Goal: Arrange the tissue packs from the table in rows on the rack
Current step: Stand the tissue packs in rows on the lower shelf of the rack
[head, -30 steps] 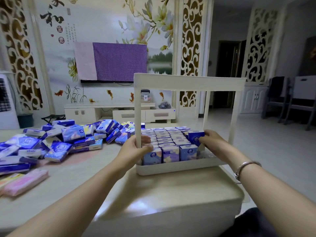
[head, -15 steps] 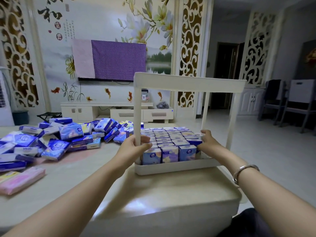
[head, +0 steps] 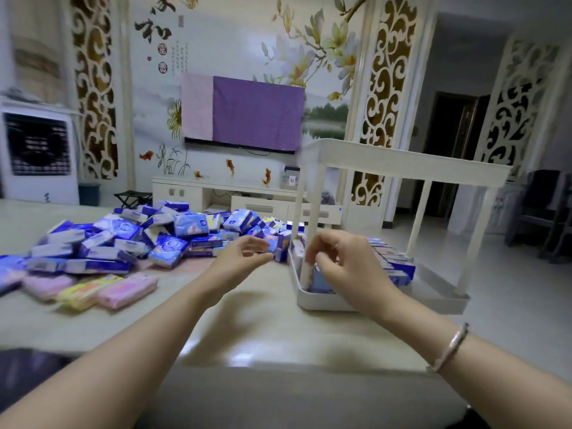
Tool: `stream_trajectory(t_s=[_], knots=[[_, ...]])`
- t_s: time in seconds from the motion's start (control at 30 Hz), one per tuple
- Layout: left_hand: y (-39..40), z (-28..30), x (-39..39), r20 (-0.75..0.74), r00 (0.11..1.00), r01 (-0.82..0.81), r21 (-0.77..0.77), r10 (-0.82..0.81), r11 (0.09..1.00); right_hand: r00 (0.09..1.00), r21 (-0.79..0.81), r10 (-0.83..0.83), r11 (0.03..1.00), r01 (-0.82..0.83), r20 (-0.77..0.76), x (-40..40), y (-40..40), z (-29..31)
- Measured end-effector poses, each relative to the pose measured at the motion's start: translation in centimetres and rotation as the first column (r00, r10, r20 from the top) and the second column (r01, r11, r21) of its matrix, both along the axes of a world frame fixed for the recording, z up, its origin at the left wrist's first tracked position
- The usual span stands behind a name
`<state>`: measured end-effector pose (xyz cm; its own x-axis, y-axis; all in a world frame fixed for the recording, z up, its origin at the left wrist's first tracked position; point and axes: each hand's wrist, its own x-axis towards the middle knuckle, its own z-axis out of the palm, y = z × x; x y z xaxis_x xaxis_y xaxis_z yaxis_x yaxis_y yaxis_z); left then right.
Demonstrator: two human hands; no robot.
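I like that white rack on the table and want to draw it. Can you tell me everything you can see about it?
The white rack looks like plastic: a flat top shelf on thin legs above a shallow bottom tray. It stands upright near the table's right edge. Rows of blue tissue packs stand in the tray. The right hand is at its front left leg; the blur hides whether it touches.

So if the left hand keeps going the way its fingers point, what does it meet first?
Probably the blue tissue packs at the pile's right end, just left of the rack. The left hand holds nothing; depth is unclear.
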<state>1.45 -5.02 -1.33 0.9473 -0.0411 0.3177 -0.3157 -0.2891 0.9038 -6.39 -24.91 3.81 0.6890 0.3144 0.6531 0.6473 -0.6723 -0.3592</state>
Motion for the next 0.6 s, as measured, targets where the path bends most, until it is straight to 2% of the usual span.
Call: stream_trajectory(t_s=[0.1,0.17,0.23,0.33,0.4,0.6], knots=[[4.0,-1.5,0.8,0.031,0.989,-0.147,0.183,0.144,0.972,0.999,-0.087,0.047,0.995,-0.045,0.018,1.0,4.6,-0.9],[6.5,-2.6,1.8,0.097,0.968,-0.250,0.400,0.230,0.882,0.999,-0.177,0.036,0.984,-0.037,-0.013,2.9,7.3,-1.9],[8.5,-3.4,3.0,0.167,0.944,-0.327,0.558,0.283,0.763,0.994,-0.284,-0.052,0.958,0.023,-0.094,5.9,9.5,-3.1],[10.2,-3.5,4.9,0.214,0.927,-0.372,0.641,0.309,0.672,0.961,-0.425,-0.207,0.898,0.113,-0.183,11.4,12.2,-4.7],[10.7,-3.5,6.5,0.196,0.931,-0.353,0.697,0.308,0.624,0.939,-0.451,-0.275,0.878,0.158,-0.207,15.1,13.5,-5.6],[11.6,-3.4,10.5,0.266,0.916,-0.384,0.801,0.302,0.459,0.915,-0.324,-0.248,0.935,0.140,-0.319,22.6,17.3,-7.6]])
